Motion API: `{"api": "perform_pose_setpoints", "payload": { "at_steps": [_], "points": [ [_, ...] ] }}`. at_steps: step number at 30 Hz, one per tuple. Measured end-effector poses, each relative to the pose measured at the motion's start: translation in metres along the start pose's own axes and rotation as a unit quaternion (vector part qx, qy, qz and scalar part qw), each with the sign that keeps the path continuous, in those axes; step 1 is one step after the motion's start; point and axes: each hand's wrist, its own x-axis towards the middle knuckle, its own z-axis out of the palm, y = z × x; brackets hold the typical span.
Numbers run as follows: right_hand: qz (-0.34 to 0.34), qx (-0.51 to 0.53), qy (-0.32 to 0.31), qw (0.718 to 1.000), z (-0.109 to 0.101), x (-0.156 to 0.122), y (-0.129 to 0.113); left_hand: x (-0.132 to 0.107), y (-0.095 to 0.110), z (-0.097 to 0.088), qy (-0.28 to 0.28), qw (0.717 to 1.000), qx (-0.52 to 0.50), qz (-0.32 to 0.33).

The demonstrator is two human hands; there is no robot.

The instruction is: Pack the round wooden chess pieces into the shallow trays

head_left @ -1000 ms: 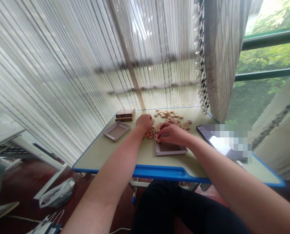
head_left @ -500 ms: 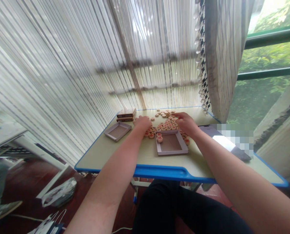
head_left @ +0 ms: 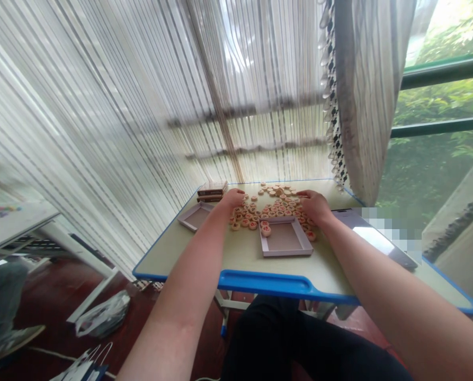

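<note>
Many round wooden Chinese chess pieces (head_left: 285, 207) with red or dark characters lie spread over the table's middle. My left hand (head_left: 234, 198) is at the left edge of the spread, fingers stretched toward the pieces. On the right side, my right hand (head_left: 315, 205) rests low over the pieces with its index finger extended; its other fingers are partly hidden. I see nothing held in either hand. Between my forearms stands a shallow open box (head_left: 287, 253), with two red-marked pieces (head_left: 265, 230) at its left inner corner.
Another shallow tray (head_left: 192, 214) lies at the left, partly behind my left forearm. Behind it are stacked flat boxes (head_left: 212, 189). A dark flat device (head_left: 373, 233) lies at the right. The table (head_left: 157, 254) has a blue rim, with a curtain (head_left: 260, 95) behind.
My hands have moved apart, the left one leftward and the right one rightward, baring more pieces on the left. The two pieces in the box stay put. The view has shifted slightly.
</note>
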Motion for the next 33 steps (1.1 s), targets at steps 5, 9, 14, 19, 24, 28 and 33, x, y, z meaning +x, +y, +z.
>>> {"api": "perform_pose_setpoints", "payload": {
  "at_steps": [5,9,14,19,24,28,33],
  "points": [
    [-0.022,0.001,0.028,0.999,-0.004,-0.002,-0.004,0.012,-0.007,0.011,0.044,0.999,0.018,0.026],
    [-0.019,-0.002,0.021,1.0,-0.003,-0.002,-0.003,0.014,-0.01,0.016,0.024,0.999,0.021,0.038],
    [-0.061,-0.02,0.026,0.998,0.001,0.003,0.002,0.013,-0.011,0.017,0.031,0.999,-0.013,-0.011],
    [-0.075,-0.034,0.02,0.996,0.002,0.004,0.004,0.014,-0.011,0.014,0.033,0.995,-0.069,-0.056],
    [-0.088,-0.039,0.012,0.995,0.002,0.003,0.005,0.017,-0.01,0.007,0.16,0.978,-0.098,-0.087],
    [-0.114,-0.052,0.029,0.992,0.007,0.002,0.005,0.023,-0.011,0.008,0.131,0.983,-0.11,-0.072],
    [-0.211,-0.047,0.044,0.975,0.008,-0.01,-0.007,0.025,-0.014,0.013,0.111,0.984,-0.132,-0.046]
  ]
}}
